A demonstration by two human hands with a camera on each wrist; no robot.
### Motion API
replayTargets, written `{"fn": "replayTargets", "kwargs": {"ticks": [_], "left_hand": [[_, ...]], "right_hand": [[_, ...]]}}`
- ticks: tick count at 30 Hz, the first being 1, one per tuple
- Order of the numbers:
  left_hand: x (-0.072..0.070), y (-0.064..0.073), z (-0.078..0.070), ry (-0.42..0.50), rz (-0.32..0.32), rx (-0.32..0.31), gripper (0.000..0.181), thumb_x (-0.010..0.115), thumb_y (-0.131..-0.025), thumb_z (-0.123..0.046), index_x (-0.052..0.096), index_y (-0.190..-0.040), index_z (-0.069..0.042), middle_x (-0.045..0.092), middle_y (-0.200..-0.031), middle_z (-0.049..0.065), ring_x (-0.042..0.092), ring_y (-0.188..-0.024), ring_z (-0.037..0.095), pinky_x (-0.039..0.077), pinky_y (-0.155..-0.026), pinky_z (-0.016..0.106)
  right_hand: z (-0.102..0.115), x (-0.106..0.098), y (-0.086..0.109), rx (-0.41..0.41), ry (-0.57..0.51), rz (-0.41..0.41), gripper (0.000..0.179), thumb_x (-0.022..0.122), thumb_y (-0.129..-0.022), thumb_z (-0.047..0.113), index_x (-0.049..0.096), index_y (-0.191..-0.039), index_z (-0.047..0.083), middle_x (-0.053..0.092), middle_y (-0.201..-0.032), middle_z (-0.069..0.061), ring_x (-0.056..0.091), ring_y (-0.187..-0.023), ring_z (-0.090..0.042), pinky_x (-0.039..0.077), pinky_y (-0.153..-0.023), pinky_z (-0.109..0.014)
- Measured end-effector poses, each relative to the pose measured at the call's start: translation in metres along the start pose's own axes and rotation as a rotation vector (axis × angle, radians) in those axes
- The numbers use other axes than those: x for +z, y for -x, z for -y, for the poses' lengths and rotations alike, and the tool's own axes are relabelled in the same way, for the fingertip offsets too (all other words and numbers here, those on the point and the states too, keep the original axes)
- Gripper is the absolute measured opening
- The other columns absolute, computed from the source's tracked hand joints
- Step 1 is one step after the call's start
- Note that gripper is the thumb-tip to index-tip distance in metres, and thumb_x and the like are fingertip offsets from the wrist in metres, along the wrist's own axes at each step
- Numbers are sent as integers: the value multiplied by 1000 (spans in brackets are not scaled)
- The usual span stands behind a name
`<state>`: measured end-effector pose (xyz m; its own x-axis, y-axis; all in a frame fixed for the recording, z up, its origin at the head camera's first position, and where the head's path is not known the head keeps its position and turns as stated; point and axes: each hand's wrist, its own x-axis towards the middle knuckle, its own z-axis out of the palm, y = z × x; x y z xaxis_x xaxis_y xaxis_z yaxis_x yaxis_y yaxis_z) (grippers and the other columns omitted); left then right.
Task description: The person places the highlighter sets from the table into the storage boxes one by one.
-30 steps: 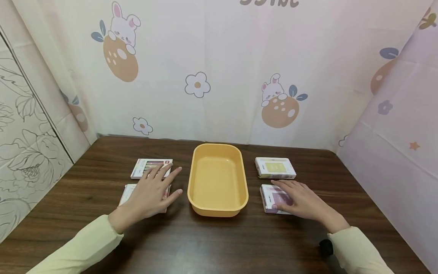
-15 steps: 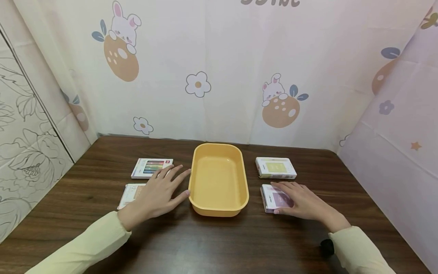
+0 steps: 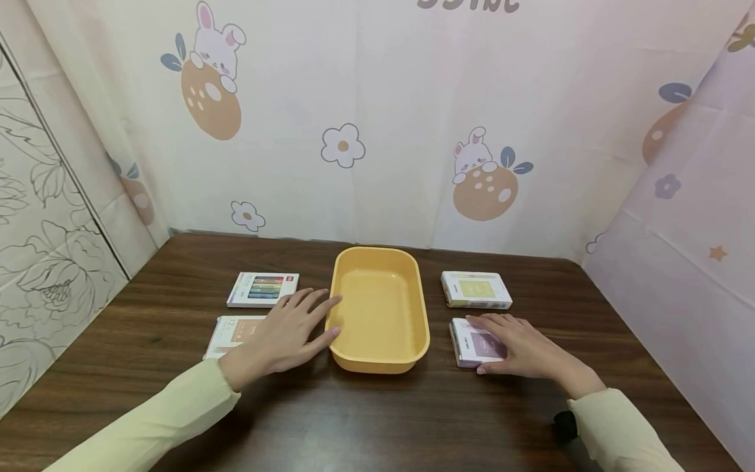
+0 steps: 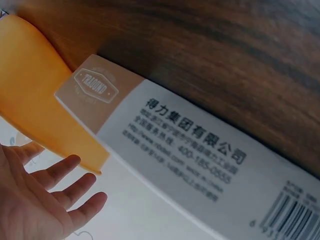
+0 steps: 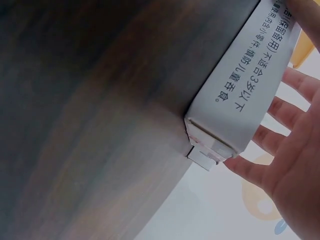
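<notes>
My left hand has its fingers spread, with thumb and fingertips overlapping the left rim of a yellow rectangular tray. In the left wrist view, the fingers hold nothing. Under that forearm's far side lies a white and brown box, whose printed side fills the left wrist view. My right hand grips a white box with a purple label, thumb on the near side and fingers over the far side. In the right wrist view, this box rests on the table and hides the fingertips.
A white box with a window showing coloured sticks lies at the back left. Behind the purple-labelled box is a white box with a yellow-green label. The dark wooden table ends at a printed curtain.
My left hand has moved right, off the left boxes and onto the tray's rim. The right thumb has slid from the purple-labelled box's top to its near side.
</notes>
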<state>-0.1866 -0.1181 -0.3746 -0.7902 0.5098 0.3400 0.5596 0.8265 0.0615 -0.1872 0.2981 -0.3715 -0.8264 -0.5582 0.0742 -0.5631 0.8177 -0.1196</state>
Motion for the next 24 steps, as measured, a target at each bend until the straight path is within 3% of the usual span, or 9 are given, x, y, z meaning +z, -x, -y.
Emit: {"fn": "replayTargets", "kwargs": {"ticks": [12, 24], "left_hand": [[2, -4, 0, 43, 53, -1, 54, 34, -91, -56, 45, -134, -24, 49, -132, 5, 44, -122, 27, 36, -97, 49], [0, -7, 2, 40, 45, 23, 53, 40, -89, -57, 51, -127, -21, 53, -126, 6, 46, -118, 26, 39, -95, 47]], "right_hand": [[-3, 0, -2, -9, -5, -5, 80, 71, -67, 58, 49, -130, 15, 56, -121, -8, 51, -112, -30, 40, -85, -54], [-1, -2, -6, -13, -13, 1, 80, 73, -65, 55, 51, -128, 11, 57, -119, -8, 51, -111, -30, 41, -83, -54]]}}
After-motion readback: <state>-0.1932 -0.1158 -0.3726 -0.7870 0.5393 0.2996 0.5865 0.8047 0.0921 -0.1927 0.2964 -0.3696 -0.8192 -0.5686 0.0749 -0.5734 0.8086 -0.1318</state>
